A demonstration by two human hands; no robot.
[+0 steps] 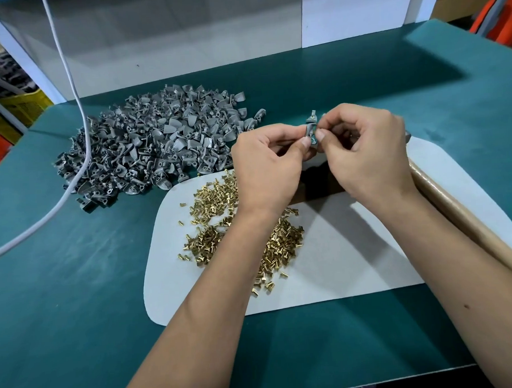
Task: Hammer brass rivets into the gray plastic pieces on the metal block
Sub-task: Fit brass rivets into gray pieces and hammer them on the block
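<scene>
Both hands meet above the far edge of a white mat (pixel 355 248) on the green counter (pixel 76 292). Between them is one gray piece (pixel 311 131), held off the counter, its long axis running roughly up and down in the view, one narrow end pointing away from the person. A small brass glint shows near its upper end, though whether that is a rivet seated in it cannot be told.

The left hand (pixel 266 166) has its fingers curled, thumb and forefinger pinching the piece from the left. The right hand (pixel 365 152) is curled likewise, its thumb and fingertips nipping the same piece from the right. The piece sits right at the fingertips of both hands, at the point where they touch.

A heap of gray pieces (pixel 157 145), far too many to count, lies on the counter to the left of the hands and beyond the mat. A scatter of brass rivets (pixel 217 222), also too many to count, lies on the left half of the mat, under and beside the left forearm.

One brown handle (pixel 457 210) lies along the mat's right side, running from near the right hand toward the person; its head is hidden behind that hand. A dark shape under the hands may be the metal block, but it is mostly covered. One white cable (pixel 77 93) trails across the heap.
</scene>
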